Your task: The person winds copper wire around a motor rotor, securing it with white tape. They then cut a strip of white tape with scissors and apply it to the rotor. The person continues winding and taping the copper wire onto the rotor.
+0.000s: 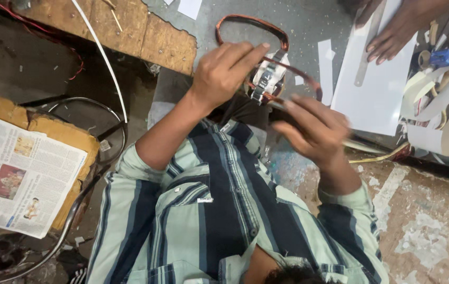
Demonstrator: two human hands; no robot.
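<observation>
Just above the striped shirt [219, 210] I see a copper wire coil [251, 22], a reddish loop threaded through a small metal core [266, 79], held over the grey floor [308, 21]. My view shows the left hand [224, 73] closed on the coil at the core, fingers pressed together over it and thumb hidden beneath. The right hand [314, 129] is just below and right of the coil, fingers curled toward the loop's lower edge; it is blurred, so I cannot tell whether it pinches the wire. Right of the coil lies a white paper sheet [377, 100] with another person's hand [393, 31] resting on it. Left of the coil is a wooden board [130, 26], and well below that a newspaper [19, 173].
</observation>
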